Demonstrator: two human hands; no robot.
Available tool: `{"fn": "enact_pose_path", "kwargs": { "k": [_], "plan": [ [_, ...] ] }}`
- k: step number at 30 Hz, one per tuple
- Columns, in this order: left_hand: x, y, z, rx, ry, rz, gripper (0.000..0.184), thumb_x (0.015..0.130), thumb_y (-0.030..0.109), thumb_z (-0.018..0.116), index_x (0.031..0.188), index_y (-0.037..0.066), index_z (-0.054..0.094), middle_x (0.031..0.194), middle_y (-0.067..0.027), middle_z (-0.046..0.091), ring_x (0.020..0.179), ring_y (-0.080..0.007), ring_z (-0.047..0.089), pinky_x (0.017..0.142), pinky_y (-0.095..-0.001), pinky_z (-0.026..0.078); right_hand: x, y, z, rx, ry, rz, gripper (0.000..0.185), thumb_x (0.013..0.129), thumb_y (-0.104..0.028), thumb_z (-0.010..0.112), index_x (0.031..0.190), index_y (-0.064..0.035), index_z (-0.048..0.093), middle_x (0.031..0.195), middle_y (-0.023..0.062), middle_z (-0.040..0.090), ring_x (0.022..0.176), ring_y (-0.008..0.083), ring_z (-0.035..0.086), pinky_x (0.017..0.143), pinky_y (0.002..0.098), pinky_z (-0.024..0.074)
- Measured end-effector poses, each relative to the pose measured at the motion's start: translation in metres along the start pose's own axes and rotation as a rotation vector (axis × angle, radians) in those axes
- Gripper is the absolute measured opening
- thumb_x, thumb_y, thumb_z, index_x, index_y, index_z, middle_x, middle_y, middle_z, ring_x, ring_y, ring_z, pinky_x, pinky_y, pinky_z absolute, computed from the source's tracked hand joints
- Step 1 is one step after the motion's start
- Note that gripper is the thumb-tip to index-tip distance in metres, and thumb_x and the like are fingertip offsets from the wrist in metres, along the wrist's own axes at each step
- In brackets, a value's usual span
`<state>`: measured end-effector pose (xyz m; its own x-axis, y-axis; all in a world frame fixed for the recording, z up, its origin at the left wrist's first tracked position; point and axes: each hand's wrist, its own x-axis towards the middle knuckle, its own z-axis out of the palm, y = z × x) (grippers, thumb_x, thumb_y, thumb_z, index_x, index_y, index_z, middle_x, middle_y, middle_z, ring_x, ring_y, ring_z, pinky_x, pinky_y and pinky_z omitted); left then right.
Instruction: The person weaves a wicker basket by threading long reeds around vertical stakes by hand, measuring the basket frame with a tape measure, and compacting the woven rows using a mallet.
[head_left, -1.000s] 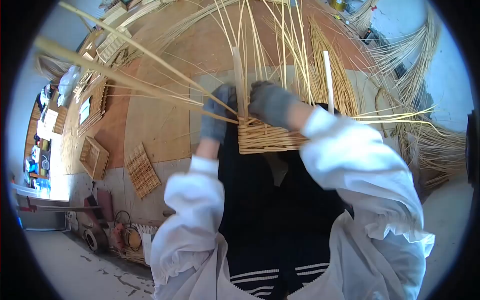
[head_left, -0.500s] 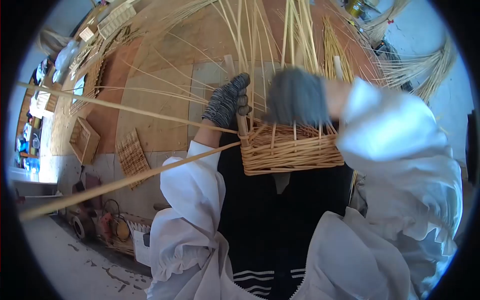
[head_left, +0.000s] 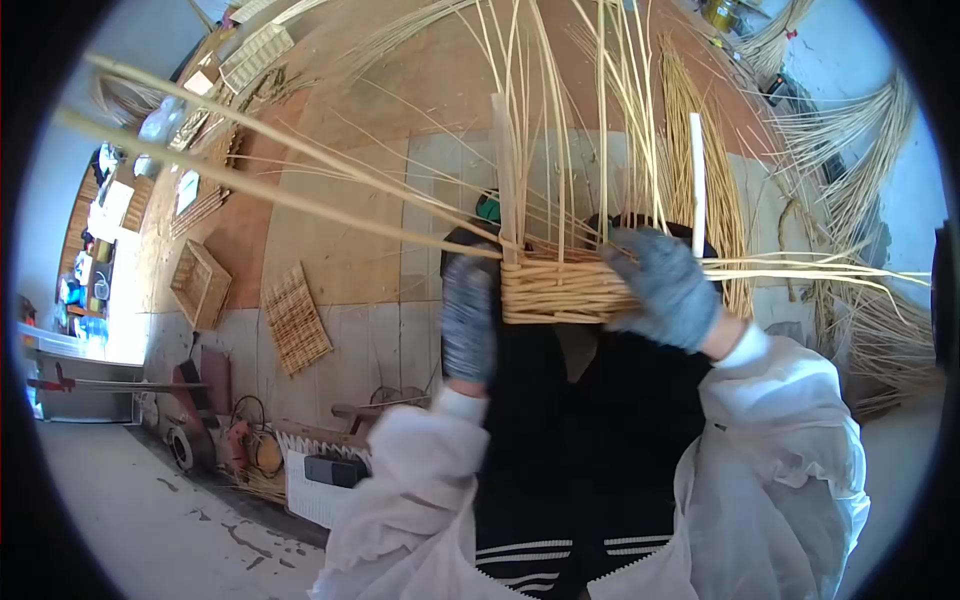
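A partly woven wicker basket (head_left: pixel 560 293) rests at my lap, its near wall facing me. Thin upright stakes rise from it, with a thick wooden corner post (head_left: pixel 507 170) at the left and a pale post (head_left: pixel 697 180) at the right. My right hand (head_left: pixel 668 290), in a grey glove, is closed around the right part of the wall. Beside the basket's left end is my left hand (head_left: pixel 468 315), gloved too and smeared by motion, its fingers unclear. Two long willow rods (head_left: pixel 300 205) run from the left corner to the upper left.
Loose rods stick out to the right of the basket. A bundle of willow rods (head_left: pixel 685 110) lies on the wooden board behind. To the left are a small wooden tray (head_left: pixel 200 283) and a woven panel (head_left: pixel 296 318). A white crate (head_left: pixel 318 485) stands below.
My left hand has let go of the left corner post and dropped beside the basket. My right hand has come down onto the right wall. The basket has turned, and the long rods swung upward.
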<state>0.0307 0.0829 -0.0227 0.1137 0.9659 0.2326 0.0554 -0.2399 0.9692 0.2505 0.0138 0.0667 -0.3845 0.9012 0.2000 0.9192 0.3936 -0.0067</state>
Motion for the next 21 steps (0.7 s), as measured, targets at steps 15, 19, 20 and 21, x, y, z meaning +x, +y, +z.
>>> {"fn": "enact_pose_path", "kwargs": {
  "k": [15,19,20,21],
  "plan": [
    [-0.003,-0.063,0.028,-0.685,0.343,-0.005,0.017,0.088,0.015,0.047,0.094,0.001,0.056,0.092,-0.0086,0.055,0.085,-0.0184,0.054,0.078,-0.0308,0.045,0.084,-0.060,0.059,-0.095,-0.316,-0.021,0.067,0.052,-0.034,0.073,0.105,0.0014,0.053,0.102,0.0142,0.052,0.097,0.0299,0.049,0.088,0.0402,0.0374],
    [0.000,-0.061,-0.024,0.451,-0.026,0.383,0.016,0.084,0.014,0.054,0.097,0.005,0.056,0.091,-0.0148,0.057,0.080,-0.0282,0.057,0.071,-0.0364,0.047,0.018,-0.083,0.035,0.153,0.102,-0.055,0.051,0.070,-0.033,0.067,0.106,0.0004,0.055,0.103,0.0132,0.056,0.107,0.0272,0.049,0.092,0.0362,0.0370],
    [0.006,-0.074,-0.035,0.261,-0.042,0.277,0.025,0.081,0.018,0.060,0.103,0.005,0.055,0.095,-0.0141,0.058,0.080,-0.0254,0.059,0.063,-0.0370,0.048,-0.018,-0.082,0.043,0.576,0.103,0.216,0.054,0.073,-0.039,0.064,0.110,-0.0015,0.054,0.103,0.0129,0.056,0.107,0.0268,0.050,0.093,0.0356,0.0365],
    [0.024,-0.062,-0.049,-0.236,-0.229,-0.179,0.031,0.080,0.020,0.063,0.106,0.005,0.054,0.099,-0.0137,0.059,0.078,-0.0238,0.060,0.058,-0.0356,0.048,-0.044,-0.073,0.050,0.985,0.103,0.493,0.058,0.075,-0.046,0.062,0.113,-0.0034,0.052,0.103,0.0126,0.057,0.107,0.0263,0.050,0.094,0.0350,0.0360]
  ]
}}
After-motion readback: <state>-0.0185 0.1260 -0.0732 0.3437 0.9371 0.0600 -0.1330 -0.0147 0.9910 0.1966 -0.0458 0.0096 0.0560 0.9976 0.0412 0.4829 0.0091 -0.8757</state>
